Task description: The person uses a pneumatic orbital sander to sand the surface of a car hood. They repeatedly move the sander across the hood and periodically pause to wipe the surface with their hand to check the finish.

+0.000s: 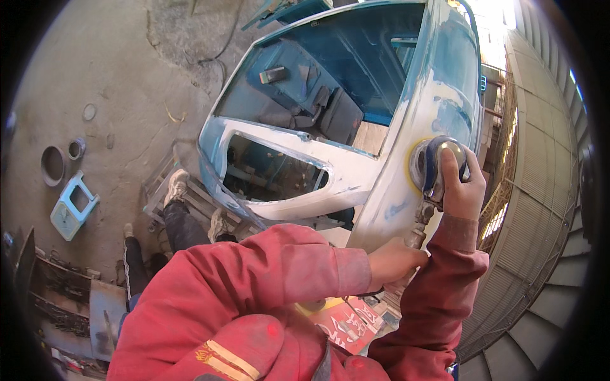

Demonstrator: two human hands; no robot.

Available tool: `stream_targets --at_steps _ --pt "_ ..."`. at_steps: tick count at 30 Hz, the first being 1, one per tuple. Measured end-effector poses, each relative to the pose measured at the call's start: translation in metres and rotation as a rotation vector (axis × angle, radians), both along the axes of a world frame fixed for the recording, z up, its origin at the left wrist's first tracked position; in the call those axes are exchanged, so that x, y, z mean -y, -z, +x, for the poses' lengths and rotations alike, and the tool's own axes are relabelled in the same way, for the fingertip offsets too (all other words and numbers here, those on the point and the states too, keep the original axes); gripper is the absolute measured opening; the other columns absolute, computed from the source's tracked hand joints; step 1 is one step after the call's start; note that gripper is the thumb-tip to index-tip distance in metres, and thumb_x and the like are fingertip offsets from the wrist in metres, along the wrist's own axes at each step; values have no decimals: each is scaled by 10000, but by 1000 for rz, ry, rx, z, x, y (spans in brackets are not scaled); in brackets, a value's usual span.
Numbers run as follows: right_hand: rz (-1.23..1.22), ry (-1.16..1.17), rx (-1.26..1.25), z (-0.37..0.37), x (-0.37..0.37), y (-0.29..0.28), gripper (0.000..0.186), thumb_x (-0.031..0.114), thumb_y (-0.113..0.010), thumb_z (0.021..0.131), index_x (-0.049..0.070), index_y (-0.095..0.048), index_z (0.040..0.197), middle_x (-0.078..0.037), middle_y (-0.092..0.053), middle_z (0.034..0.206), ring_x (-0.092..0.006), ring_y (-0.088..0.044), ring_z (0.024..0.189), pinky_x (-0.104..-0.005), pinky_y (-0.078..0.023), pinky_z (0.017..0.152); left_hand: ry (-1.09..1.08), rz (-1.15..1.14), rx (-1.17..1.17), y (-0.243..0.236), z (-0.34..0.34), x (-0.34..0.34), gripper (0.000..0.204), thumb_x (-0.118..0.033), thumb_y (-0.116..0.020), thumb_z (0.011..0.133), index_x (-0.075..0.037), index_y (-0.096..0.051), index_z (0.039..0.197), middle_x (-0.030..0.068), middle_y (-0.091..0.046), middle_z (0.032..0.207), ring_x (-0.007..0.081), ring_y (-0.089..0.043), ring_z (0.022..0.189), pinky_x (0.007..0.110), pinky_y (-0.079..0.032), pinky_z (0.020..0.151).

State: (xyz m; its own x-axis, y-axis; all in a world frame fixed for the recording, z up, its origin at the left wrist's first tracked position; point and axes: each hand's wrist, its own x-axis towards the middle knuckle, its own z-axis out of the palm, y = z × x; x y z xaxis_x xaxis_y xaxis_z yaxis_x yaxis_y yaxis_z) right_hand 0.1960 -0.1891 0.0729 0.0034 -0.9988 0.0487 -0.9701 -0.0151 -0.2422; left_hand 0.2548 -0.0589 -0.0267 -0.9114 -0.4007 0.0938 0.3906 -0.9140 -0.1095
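Head view: stripped blue car body [356, 159], its roof pillar [406, 184] in pale filler; orbital sander [435, 166] pressed there, right hand [462, 187] clasping its head, left hand [395, 260] closed around its handle. Tilting the pad would likely gouge filler.

Daylight enters from upper right, overexposing the window [492, 13] area to white glare. The car body [406, 127] shows soft sheen; its interior lies in blue shade. Floor [95, 63] evenly lit, dim. Fisheye bends edges strongly; black vignette rings the frame. Near sleeves [254, 298] slightly soft.
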Motion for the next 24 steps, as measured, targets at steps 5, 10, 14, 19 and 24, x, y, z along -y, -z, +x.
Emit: stream_targets --at_steps 5,10,14,19,24 --pt "12 -10 -106 0 22 0 459 370 -771 933 4 -711 1205 -63 -744 975 -119 -672 864 -279 -541 782 -50 47 6 -4 0 18 106 -194 -633 939 -113 -602 877 -17 -469 595 118 -401 448 313 -244 414" --pt "-9 -55 -202 9 44 1 519 428 -769 902 7 -722 1201 -97 -759 990 -165 -686 891 -319 -531 842 -47 65 -52 -5 -1 39 90 -212 -623 962 -146 -596 907 -49 -397 582 107 -351 440 312 -206 420" --pt "-24 7 -326 17 63 3 596 487 -759 879 14 -722 1239 -144 -772 1034 -232 -714 959 -350 -528 907 -16 42 -116 2 1 62 100 -235 -611 982 -163 -595 915 -65 -345 579 97 -311 449 314 -191 427" --pt "-12 3 -401 19 59 3 643 521 -752 876 12 -712 1267 -191 -771 1111 -288 -729 1062 -384 -524 954 -35 45 -57 0 4 57 112 -241 -605 987 -158 -602 912 -62 -351 578 98 -305 453 316 -188 426" --pt "-23 -39 -297 16 8 0 534 451 -754 906 18 -719 1217 -146 -772 1018 -229 -734 967 -356 -545 894 -7 51 15 -3 7 7 83 -201 -612 964 -124 -635 944 -32 -446 607 122 -387 455 323 -244 416"
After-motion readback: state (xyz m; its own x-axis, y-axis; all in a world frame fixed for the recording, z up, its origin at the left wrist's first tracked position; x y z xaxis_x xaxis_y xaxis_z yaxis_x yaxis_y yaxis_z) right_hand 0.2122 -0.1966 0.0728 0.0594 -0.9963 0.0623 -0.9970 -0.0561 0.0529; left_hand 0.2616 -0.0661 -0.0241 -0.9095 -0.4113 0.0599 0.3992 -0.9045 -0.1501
